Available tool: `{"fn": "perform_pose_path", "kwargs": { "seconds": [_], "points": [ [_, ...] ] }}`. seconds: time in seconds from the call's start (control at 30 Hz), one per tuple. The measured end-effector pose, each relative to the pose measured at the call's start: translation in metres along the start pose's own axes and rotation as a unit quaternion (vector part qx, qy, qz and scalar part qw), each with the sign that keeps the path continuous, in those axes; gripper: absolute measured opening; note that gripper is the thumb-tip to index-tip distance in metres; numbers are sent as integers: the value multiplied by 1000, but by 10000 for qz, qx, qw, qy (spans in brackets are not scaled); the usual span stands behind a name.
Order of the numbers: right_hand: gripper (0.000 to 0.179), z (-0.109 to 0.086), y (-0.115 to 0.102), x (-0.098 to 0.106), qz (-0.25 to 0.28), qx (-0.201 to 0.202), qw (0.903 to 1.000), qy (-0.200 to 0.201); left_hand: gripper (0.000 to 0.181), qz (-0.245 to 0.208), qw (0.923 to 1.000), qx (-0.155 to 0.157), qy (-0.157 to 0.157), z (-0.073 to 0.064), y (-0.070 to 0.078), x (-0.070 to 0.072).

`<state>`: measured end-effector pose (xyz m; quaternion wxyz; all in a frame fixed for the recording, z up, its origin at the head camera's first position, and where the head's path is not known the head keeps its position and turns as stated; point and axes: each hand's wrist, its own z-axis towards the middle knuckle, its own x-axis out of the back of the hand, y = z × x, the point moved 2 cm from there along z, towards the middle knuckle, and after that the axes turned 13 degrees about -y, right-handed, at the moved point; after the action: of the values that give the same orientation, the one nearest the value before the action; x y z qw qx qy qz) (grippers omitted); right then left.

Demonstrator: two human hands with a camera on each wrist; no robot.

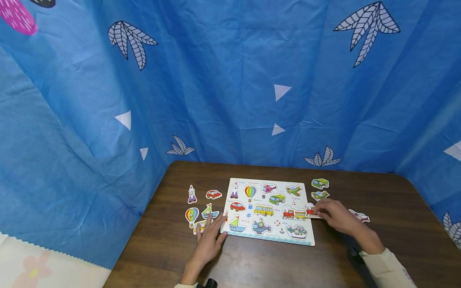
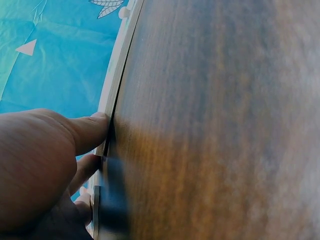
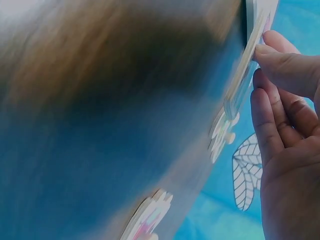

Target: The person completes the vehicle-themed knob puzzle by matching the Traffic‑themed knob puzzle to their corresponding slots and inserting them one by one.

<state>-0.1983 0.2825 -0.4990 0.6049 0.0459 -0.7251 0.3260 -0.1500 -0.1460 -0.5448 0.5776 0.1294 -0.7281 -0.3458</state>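
Right hand (image 1: 335,215): fingertips closed in a pinch on a train piece (image 1: 310,209), held at the right edge of the puzzle board (image 1: 252,236). The piece is flat, white-bordered, with a red engine visible; the fingers cover the remainder. Left hand (image 1: 209,243): fingers extended and spread, gripping nothing, thumb against the board's left edge; a yellow bus piece (image 1: 200,227) lies partly beneath the fingers, contact undeterminable. Board: white, flat on the table (image 1: 155,240), printed with coloured vehicles, blue wavy band along the near edge. Left of it: rocket (image 1: 192,195), red car (image 1: 214,194), balloon (image 1: 192,215) and sailboat (image 1: 210,212) pieces. Right: green truck (image 1: 320,183) and plane (image 1: 319,195) pieces. Behind: blue patterned curtain (image 1: 223,80).
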Motion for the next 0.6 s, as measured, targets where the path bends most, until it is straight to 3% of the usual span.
{"fn": "perform_pose_path", "kwargs": {
  "seconds": [0.27, 0.6],
  "points": [
    [26, 13, -12, -5, 17, 340, 9993, -131, 46, -29, 10000, 30, -28, 0, 0, 0],
    [21, 30, -23, -13, 98, 359, 9984, -421, 46, 0, 10000, 32, -42, 0, 1, 1]
  ]
}}
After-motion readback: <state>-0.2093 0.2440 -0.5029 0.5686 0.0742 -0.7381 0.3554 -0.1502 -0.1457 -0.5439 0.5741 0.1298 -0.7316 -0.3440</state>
